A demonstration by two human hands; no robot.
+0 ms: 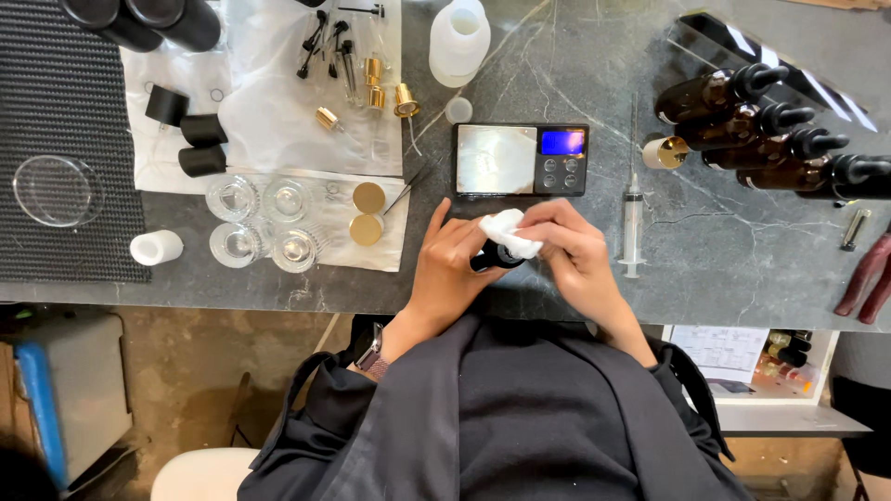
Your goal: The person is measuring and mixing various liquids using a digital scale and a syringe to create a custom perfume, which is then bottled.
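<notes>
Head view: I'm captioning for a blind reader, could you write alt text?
Both hands wipe a small dark bottle with a white cloth over a grey stone table, before a pocket scale; a syringe lies alongside.

Dark marble surface (575,56) carried a pocket scale (521,160), syringe (633,223), amber dropper bottles (761,125), white plastic bottle (459,37), black ribbed mat (65,139) and white sheet (269,111).

Dark grey stone desk (724,250) veined with pale lines; black ribbed rubber mat (65,121) at one end. White crumpled tissue wad (509,232) over a small black glossy bottle (490,260). Four amber-brown glass dropper bottles with black tops (761,125); two round gold metal caps (368,211); black pocket scale with blue-lit display (521,159).
</notes>
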